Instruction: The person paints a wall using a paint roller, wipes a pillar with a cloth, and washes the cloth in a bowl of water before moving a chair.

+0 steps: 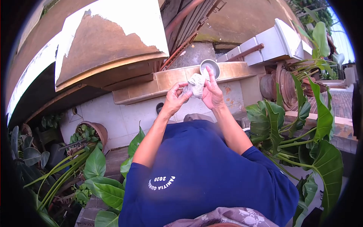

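Note:
A crumpled whitish cloth (196, 85) is held up between both hands, in front of the tiled ledge. My left hand (176, 97) has its fingers bent around the left end of the cloth, where a small greyish, see-through-looking part shows. My right hand (212, 92) grips the cloth's right side, with one finger pointing up over a round metal bowl (210, 68). The bowl stands on the ledge just behind the cloth; its inside looks pale, and its contents cannot be made out.
A tiled ledge (143, 87) runs across in front of me. Potted plants stand at left (99, 133) and right (269, 86), with large leaves (321, 160) near my right arm. A peeling painted block (109, 41) rises at upper left, beside a metal gate (189, 32).

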`<state>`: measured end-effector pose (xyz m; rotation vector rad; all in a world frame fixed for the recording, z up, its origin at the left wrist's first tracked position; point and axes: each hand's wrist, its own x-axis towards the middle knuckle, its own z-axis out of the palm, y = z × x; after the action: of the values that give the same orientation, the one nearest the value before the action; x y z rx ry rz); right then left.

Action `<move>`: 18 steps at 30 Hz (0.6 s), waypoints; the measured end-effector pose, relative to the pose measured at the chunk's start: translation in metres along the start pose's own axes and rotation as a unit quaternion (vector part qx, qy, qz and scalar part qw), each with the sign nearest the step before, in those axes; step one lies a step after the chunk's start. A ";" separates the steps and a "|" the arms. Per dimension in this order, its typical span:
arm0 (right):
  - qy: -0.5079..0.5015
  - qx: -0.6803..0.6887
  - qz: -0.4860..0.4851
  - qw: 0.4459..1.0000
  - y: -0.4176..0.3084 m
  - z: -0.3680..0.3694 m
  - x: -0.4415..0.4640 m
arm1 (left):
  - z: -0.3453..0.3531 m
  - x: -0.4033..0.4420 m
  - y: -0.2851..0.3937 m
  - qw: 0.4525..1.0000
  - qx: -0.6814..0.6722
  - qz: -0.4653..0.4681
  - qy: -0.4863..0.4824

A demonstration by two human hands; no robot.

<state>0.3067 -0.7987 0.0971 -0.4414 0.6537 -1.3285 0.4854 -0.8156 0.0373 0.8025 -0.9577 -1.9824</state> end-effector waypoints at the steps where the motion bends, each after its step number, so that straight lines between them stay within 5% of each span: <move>1: -0.003 0.001 -0.010 1.000 -0.002 0.004 0.001 | -0.002 0.006 0.000 1.000 0.009 0.001 0.001; 10: 0.047 0.059 -0.066 0.995 -0.037 -0.021 -0.021 | 0.019 0.067 -0.004 0.988 -0.017 -0.110 -0.106; 12: 0.050 0.047 -0.062 0.996 -0.042 -0.031 -0.025 | 0.021 0.081 -0.002 0.973 0.131 -0.142 -0.127; 18: 0.091 0.065 -0.120 0.986 -0.063 -0.066 -0.024 | 0.032 0.118 -0.008 0.965 0.196 0.032 -0.172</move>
<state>0.2141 -0.7835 0.0928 -0.3010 0.6757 -1.6438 0.3989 -0.9012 0.0237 0.6305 -1.5965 -1.9375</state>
